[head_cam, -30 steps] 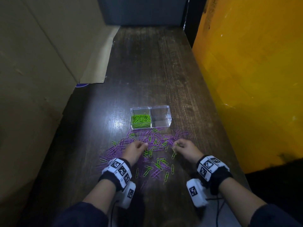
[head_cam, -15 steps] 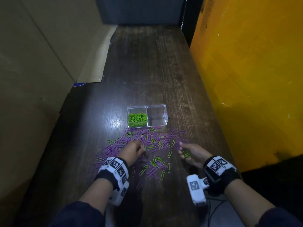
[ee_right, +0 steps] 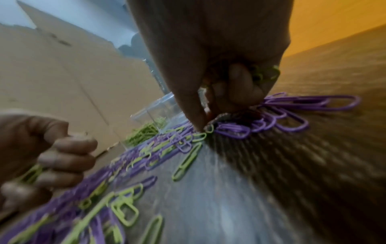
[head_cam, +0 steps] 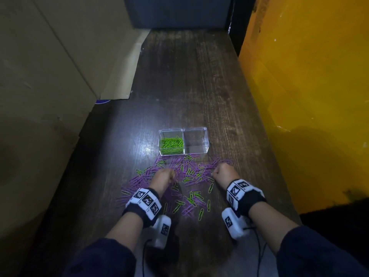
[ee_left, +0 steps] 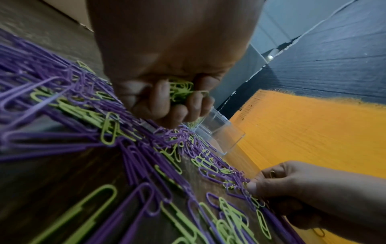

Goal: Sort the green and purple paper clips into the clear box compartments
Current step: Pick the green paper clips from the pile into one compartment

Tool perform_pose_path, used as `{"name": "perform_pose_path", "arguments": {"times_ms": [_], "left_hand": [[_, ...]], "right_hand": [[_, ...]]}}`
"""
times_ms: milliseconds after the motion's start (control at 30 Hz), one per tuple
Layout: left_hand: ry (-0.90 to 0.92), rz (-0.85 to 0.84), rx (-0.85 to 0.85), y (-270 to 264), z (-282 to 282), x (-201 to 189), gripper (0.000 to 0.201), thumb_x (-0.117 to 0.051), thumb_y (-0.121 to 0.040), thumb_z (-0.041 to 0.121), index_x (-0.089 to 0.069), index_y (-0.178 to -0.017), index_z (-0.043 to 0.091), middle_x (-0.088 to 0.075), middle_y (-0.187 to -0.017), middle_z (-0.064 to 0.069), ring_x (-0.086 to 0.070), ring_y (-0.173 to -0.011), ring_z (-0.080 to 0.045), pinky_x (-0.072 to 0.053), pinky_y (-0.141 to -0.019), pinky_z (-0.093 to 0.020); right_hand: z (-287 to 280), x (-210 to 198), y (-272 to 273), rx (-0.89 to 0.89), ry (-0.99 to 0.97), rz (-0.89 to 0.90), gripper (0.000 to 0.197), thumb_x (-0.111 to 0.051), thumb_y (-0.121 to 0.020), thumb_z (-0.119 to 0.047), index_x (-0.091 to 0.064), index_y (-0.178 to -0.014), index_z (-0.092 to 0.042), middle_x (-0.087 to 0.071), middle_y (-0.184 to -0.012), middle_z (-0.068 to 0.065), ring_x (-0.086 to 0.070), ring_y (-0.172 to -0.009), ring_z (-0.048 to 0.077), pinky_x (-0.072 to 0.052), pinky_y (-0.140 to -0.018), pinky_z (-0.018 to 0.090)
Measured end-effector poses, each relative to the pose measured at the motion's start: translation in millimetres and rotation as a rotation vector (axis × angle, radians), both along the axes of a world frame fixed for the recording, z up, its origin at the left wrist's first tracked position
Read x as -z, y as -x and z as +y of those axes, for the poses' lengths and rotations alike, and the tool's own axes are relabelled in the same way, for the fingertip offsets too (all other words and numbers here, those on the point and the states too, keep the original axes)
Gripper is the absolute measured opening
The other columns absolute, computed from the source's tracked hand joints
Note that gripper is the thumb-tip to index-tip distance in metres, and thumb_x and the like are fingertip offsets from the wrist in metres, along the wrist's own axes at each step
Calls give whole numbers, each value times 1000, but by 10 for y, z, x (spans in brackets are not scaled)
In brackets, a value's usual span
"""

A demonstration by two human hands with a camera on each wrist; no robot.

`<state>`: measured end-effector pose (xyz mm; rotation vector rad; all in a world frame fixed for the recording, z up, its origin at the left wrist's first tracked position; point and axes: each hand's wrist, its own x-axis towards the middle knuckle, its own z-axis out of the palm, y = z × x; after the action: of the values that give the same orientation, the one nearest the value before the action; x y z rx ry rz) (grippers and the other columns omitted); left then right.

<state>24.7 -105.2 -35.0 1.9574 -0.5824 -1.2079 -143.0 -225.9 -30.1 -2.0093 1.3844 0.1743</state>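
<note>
A clear two-compartment box stands on the dark wooden table; its left compartment holds green paper clips, its right one looks bare. In front of it lies a mixed spread of purple paper clips and green ones. My left hand sits on the left part of the spread with fingers curled round a bunch of green clips. My right hand is at the spread's right edge, gripping green clips while thumb and forefinger touch a green clip on the table.
A cardboard wall runs along the table's left side and a yellow wall along the right. A dark panel closes the far end. The table stretches bare beyond the box.
My right hand swung out to the right with its palm turned up, then came back onto the right edge of the spread. The left hand stayed on the pile.
</note>
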Motion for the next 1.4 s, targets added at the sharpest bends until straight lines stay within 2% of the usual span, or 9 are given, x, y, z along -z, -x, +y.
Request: {"name": "perform_pose_path", "arguments": {"times_ms": [167,300,433,567,700,833,933,1167,1400], "left_hand": [[25,35,-21,-62,-105,83,48,-36,-99,31,-35,-51,20,-31,-30,6,-25,-30,-7,-16,-47,-23],[70,-91,111,-12,-176,25,33,-35,-99,16,-56,-75,24,-42,-40,8,-33,-45,-13,-26,-50,-26],[-168,-617,489,139,-212,-136,22,-41,-96,37,-56,-108,28,-67,-92,-4,-61,-84,-22,-46,-73,-30],[-210,-775,448,206,-305,-167,29,-50,-90,47,-58,-108,26,-68,-102,2,-62,-100,-19,-45,-78,-27],[-238,-731,427,202,-348,-132,23,-54,-88,41,-61,-101,24,-69,-103,0,-63,-101,-21,-46,-80,-27],[-162,-592,446,99,-296,-88,14,-52,-89,29,-51,-76,24,-59,-76,2,-56,-75,-18,-39,-67,-25],[-75,-477,326,-69,-156,-70,27,-48,-91,19,-37,-66,24,-51,-68,2,-49,-66,-17,-33,-60,-25],[84,-221,26,-386,131,55,26,-44,-94,5,-45,-77,25,-49,-71,3,-44,-66,-15,-36,-68,-27],[67,48,143,-160,107,56,31,-29,-98,-2,-51,-85,16,-47,-64,-4,-53,-40,-2,-35,-34,-13]], "right_hand": [[-118,-64,61,279,-159,-354,30,-47,-90,-7,-46,-61,-12,-42,-52,2,-35,-45,12,-27,-44,24],[-146,-193,73,535,-468,-658,26,-32,-92,0,-40,-71,-13,-48,-61,7,-31,-27,1,-15,-29,7],[-98,-176,-13,477,-488,-611,27,-29,-92,5,-49,-85,-12,-41,-58,6,-32,-22,-1,-17,-26,6],[-44,-81,-124,307,-334,-429,34,-51,-92,-15,-48,-58,-12,-40,-54,6,-37,-30,5,-25,-33,16],[58,-51,-193,-52,-22,-37,36,-67,-79,-36,-45,-59,-17,-59,-71,11,-56,-69,21,-39,-63,28],[72,-78,-255,-121,3,-48,31,-59,-85,-21,-45,-57,-18,-69,-92,17,-64,-92,28,-46,-74,29],[-16,-134,-197,-16,-100,-225,19,-58,-87,-16,-62,-70,-9,-67,-88,15,-62,-87,24,-39,-70,25],[-70,-121,199,179,-277,-389,39,-40,-98,-12,-45,-60,-14,-44,-47,1,-39,-28,-1,-31,-40,18],[160,-93,384,309,-530,-554,18,-56,-91,-13,-56,-74,-8,-42,-44,-6,-32,-31,-1,-23,-33,11]]}}
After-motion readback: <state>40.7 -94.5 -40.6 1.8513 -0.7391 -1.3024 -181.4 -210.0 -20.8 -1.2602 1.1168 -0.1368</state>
